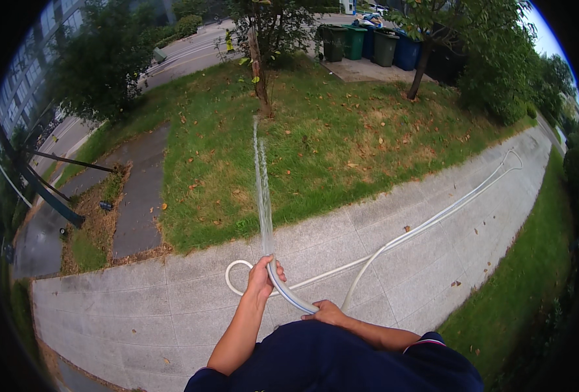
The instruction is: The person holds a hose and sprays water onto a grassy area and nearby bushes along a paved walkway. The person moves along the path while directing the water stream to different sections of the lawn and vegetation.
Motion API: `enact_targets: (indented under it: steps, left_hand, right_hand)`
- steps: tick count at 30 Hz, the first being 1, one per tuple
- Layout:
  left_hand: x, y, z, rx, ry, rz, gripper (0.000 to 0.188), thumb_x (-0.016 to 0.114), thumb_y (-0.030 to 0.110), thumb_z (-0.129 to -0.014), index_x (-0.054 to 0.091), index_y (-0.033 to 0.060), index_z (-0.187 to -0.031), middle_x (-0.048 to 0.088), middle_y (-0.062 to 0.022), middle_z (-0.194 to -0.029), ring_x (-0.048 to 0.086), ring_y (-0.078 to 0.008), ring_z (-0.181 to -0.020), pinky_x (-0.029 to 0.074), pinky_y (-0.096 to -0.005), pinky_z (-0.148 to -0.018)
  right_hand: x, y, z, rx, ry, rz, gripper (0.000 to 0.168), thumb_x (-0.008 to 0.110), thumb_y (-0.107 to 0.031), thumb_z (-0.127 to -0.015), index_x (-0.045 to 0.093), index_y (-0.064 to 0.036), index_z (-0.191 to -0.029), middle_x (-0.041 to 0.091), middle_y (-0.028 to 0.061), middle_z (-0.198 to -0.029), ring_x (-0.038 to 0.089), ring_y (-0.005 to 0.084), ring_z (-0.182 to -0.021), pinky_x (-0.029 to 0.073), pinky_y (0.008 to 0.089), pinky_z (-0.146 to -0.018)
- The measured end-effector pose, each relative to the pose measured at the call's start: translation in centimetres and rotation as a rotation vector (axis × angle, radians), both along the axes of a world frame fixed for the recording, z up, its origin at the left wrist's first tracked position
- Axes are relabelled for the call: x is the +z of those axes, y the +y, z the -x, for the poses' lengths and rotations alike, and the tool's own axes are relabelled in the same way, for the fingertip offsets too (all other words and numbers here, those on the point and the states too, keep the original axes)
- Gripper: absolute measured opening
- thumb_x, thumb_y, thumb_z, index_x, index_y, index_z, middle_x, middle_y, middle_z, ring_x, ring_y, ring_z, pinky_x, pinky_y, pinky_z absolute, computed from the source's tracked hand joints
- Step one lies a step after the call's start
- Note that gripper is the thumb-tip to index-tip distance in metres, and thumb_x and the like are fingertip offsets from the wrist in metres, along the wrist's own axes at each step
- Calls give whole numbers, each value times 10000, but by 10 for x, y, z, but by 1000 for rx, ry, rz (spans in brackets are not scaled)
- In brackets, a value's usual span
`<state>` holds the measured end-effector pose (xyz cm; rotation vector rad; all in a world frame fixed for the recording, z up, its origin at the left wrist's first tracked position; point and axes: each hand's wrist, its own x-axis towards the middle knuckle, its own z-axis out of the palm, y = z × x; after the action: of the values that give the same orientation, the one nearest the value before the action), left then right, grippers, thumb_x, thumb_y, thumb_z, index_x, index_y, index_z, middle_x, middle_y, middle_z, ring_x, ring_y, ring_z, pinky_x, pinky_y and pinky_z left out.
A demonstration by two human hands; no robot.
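Note:
My left hand (260, 279) grips a pale garden hose (289, 295) with a blue stripe close to its outlet, thumb near the mouth. Farther back along the same hose, my right hand (329, 313) is closed around it beside my waist. Two streams of water (262, 191) shoot from the outlet across the lawn (211, 171) towards the foot of a tree trunk (260, 83). Behind my left hand the hose makes a loop on the pavement, then runs off to the right in a long doubled length (431, 219).
I stand on a grey stone-slab path (211, 313). Wheeled bins (353, 43) stand beyond the lawn, near a second tree (421, 68). Slanting poles (54, 188) rise from a soil bed at the left. A grass strip (505, 274) borders the path's right side.

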<state>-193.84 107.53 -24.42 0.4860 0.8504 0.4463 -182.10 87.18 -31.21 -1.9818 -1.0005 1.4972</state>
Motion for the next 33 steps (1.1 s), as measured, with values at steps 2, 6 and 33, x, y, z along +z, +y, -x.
enact_targets:
  steps: [2,6,33]
  left_hand:
    - [1,0,-1,-7,7,-15,244,481,248,-896,507,23,-804,531,-114,-613,529,-251,-526,489,-381,-538]
    - [4,0,-3,-21,11,-46,241,480,245,-899,507,19,-817,535,-113,-618,535,-247,-531,492,-376,-538]
    - [12,-1,-12,-99,27,-111,278,465,265,-905,538,12,-816,551,-103,-627,552,-224,-534,500,-352,-548]
  right_hand:
    - [0,0,0,0,0,-5,365,773,-336,-740,700,-46,-950,675,66,-761,622,147,-715,470,279,-695]
    - [3,0,0,-15,44,1,369,770,-336,-742,701,-48,-962,675,65,-754,624,150,-706,474,282,-691]
    - [5,2,0,14,23,26,454,740,-457,-716,700,-84,-973,683,110,-808,653,236,-802,483,331,-766]
